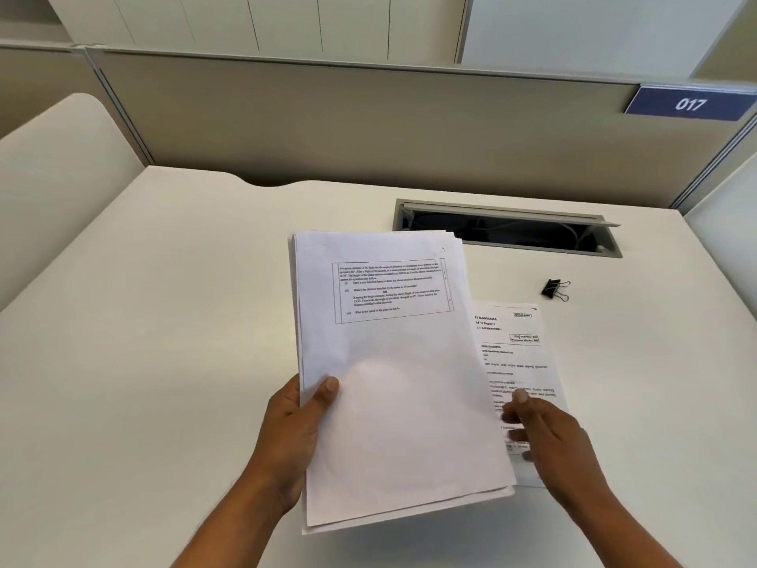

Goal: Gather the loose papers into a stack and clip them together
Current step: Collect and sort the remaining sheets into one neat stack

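Note:
A stack of white printed papers [393, 362] is held just above the desk, its edges slightly uneven. My left hand [299, 428] grips the stack's left edge, thumb on top and fingers underneath. One loose printed sheet [520, 354] lies flat on the desk to the right, partly covered by the stack. My right hand [545, 436] rests on this loose sheet with fingers spread, next to the stack's right edge. A black binder clip [555, 289] lies on the desk beyond the loose sheet, apart from both hands.
The white desk [164, 321] is bounded by a beige partition [368, 125] at the back. An open cable slot [508, 229] is set into the desk behind the papers. A blue sign reading 017 [690, 103] hangs on the partition at the right.

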`<state>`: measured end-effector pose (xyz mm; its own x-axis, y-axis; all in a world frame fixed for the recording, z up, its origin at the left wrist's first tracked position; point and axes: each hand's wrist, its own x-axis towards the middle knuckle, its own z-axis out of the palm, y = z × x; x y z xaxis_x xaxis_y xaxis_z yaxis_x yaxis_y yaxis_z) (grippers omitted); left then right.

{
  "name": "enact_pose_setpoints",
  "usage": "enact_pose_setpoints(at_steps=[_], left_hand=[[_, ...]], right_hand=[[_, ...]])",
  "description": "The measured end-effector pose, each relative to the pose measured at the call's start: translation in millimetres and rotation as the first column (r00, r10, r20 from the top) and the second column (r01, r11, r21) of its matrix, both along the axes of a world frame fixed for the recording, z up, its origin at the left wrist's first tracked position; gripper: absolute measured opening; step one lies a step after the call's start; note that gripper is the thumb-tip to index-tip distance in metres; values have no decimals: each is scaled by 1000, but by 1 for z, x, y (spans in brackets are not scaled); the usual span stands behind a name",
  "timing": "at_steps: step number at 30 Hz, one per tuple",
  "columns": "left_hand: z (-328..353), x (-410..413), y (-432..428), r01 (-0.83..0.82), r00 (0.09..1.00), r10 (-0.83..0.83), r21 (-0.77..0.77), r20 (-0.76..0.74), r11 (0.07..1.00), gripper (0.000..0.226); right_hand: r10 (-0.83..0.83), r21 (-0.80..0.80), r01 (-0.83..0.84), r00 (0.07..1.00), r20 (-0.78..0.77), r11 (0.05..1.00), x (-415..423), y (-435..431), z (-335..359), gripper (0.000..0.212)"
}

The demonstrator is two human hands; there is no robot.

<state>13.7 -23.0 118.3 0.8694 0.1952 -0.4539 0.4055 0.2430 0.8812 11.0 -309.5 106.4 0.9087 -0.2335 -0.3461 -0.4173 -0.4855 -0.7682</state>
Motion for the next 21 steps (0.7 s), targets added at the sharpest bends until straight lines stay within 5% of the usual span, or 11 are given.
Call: enact_pose_setpoints(at_steps=[3, 7, 13, 21], left_hand=[[-5, -3, 6, -18, 1000, 18, 19, -9, 1000, 20], [-9, -8, 14, -34, 999, 35, 22, -11, 999, 19], [-16, -12, 21, -68, 998, 68, 27, -17, 997, 19], [-23, -12, 25, -81, 997, 82, 35, -7, 996, 18]], right_hand=[[-42, -453, 20, 998, -38, 891, 6, -24, -24, 62], [-166, -627, 46, 977, -135, 777, 8, -42, -39, 77], [-232, -703, -23, 936, -266, 711, 12, -46, -43, 81], [-220, -590, 27, 941, -259, 807, 17, -51, -46, 69]])
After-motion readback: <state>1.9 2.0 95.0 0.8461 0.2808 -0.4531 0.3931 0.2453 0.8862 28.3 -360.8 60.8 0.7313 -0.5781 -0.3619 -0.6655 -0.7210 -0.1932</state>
